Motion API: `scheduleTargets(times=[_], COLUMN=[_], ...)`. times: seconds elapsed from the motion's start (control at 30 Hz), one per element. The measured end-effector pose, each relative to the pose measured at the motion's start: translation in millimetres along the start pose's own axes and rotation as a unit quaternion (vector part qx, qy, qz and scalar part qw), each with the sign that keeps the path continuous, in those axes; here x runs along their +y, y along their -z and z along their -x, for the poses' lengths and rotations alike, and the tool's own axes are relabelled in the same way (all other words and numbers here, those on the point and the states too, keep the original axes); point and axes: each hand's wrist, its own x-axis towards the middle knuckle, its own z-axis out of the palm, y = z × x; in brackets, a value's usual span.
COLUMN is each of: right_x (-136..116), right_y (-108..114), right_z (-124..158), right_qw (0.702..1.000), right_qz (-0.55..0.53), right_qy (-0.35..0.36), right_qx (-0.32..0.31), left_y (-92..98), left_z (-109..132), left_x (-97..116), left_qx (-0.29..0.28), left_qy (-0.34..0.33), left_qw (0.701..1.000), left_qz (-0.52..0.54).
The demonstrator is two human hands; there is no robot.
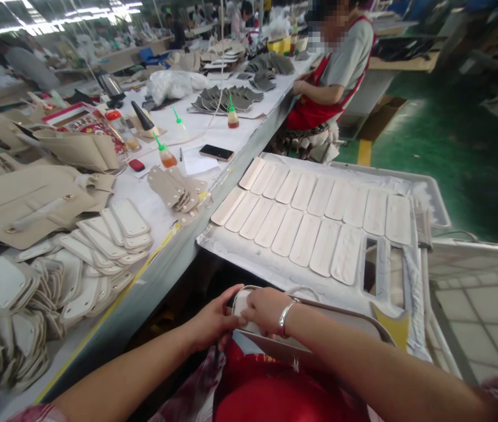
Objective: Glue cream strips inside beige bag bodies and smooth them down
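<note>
A long beige bag piece (341,319) with rounded ends and a raised rim lies across my lap, just above my red apron. Its left end is held by my left hand (217,319), with the thumb on top and the fingers curled round the outside. My right hand (268,310), with a silver bangle at the wrist, has its fingers bent together over that same end, pressing at the inner edge. What lies under the right fingertips is hidden. Beyond the hands, a covered board (270,261) carries two rows of pale, round-cornered strips (300,240).
On the worktable (235,132) at left are stacked white panels (99,246), beige bags (33,199), green-tipped bottles (167,153) and a phone (216,152). A co-worker in a red apron (319,111) sits farther along. A pale crate (481,252) stands at right.
</note>
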Motion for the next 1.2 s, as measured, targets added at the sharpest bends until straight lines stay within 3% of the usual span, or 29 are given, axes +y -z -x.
scheduleTargets(times=[0.2,0.37,0.5,0.6,0.8,0.97,1.2], right_x=[14,20,23,22,21,21,26], right_y=[-3,-4,-7,-10,-13,-18,-16], right_z=[-6,-4,-5,-4,0,-1,2], right_qw=[0.992,0.996,0.998,0.997,0.995,0.991,0.992], right_qz=[-0.096,-0.069,0.025,0.056,0.055,0.082,0.089], right_qy=[-0.011,0.024,0.061,0.051,0.057,0.059,0.059], right_qx=[-0.075,-0.044,-0.005,0.028,0.054,0.091,0.063], left_y=[0.5,-3.5,-14.0,-24.3,-42.7,-49.4,-52.5], left_z=[-1,1,5,7,6,10,15], left_x=[-1,-2,0,-5,-26,-17,2], left_qx=[0.025,0.07,0.046,0.06,0.185,0.261,0.242], left_qy=[0.012,0.041,0.079,0.096,0.059,0.06,0.05], left_qw=[0.999,0.995,0.994,0.993,0.957,0.939,0.96], left_qz=[-0.037,-0.06,-0.056,0.043,0.214,0.215,0.133])
